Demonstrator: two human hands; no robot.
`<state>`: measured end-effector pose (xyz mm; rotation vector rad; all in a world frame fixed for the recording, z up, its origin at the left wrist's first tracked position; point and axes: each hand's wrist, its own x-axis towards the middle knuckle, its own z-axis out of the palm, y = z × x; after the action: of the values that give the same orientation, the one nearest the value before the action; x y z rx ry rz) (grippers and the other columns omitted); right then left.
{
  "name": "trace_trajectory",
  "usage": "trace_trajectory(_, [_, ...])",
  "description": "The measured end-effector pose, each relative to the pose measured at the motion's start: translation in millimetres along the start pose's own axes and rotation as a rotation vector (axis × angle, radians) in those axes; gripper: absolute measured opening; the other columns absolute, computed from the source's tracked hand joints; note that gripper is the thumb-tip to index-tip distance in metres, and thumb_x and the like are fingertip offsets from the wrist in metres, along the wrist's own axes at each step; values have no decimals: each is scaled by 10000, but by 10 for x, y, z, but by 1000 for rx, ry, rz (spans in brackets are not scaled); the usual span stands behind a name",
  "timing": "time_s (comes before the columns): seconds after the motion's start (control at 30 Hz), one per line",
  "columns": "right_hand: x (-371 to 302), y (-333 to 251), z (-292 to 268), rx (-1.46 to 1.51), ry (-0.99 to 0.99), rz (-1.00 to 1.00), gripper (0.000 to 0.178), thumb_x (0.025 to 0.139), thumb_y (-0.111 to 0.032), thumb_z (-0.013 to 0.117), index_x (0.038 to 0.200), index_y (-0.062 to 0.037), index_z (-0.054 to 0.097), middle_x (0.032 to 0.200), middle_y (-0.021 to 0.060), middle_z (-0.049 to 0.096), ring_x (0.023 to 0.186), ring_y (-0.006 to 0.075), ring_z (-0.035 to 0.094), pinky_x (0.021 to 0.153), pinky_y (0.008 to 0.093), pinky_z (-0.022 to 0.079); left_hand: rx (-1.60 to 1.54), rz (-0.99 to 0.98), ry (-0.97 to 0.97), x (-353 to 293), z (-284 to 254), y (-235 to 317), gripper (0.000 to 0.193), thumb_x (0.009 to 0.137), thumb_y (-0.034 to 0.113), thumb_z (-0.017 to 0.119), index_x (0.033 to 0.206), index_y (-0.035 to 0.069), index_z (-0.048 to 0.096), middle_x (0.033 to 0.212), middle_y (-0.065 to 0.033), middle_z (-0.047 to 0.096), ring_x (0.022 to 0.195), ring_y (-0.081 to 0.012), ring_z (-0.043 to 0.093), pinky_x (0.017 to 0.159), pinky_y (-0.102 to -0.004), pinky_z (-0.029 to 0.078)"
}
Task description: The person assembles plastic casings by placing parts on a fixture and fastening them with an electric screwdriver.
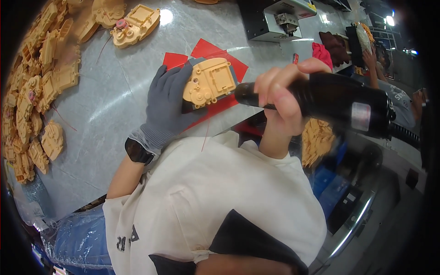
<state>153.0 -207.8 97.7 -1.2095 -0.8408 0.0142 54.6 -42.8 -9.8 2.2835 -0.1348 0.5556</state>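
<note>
My left hand (168, 96), in a grey knit glove, grips a yellow plastic housing (207, 82) by its left side. The housing has a raised square frame and small round bosses, and it rests on a dark block (189, 104) mostly hidden beneath it. Bare, my right hand (284, 91) is wrapped round a black electric screwdriver (353, 103), held level. Its narrow nose points left and appears next to the housing's right edge; whether they touch I cannot tell. Red sheets (221, 51) lie under the block. From the housing's lower edge a thin red wire (206, 135) hangs.
Many similar yellow housings (36, 96) are heaped along the left of the grey table (110, 101). One housing with a pink part (135, 26) lies at the far side. A black-and-silver machine (275, 20) stands at the back. Another person (398, 98) is at the right.
</note>
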Motion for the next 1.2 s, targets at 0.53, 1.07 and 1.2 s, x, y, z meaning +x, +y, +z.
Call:
trace_trajectory(0.53, [-31, 142, 32, 53, -37, 37, 401, 698, 132, 600, 1004, -2, 378, 622, 68, 550, 547, 133, 556, 541, 250, 474, -13, -4, -18, -7, 12, -71, 851, 581, 270, 806, 1289, 19, 408, 1220, -138, 530, 1117, -336, 509, 1021, -513, 331])
trace_trajectory(1.07, [1169, 327, -1469, -337, 505, -203, 327, 725, 69, 536, 1024, -47, 473, 625, 62, 488, 536, 184, 499, 614, 366, 441, 58, -27, 27, 45, 98, 51, 919, 496, 280, 842, 1247, -24, 410, 1098, -156, 535, 1019, -348, 518, 998, -494, 349])
trace_trajectory(1.2, [1143, 462, -1053, -252, 633, -122, 236, 686, 29, 561, 905, 3, 478, 585, 54, 493, 440, 155, 486, 448, 267, 384, 69, 27, 70, 2, 148, -24, 940, 483, 268, 848, 1253, -22, 395, 1097, -155, 529, 997, -345, 521, 988, -486, 356])
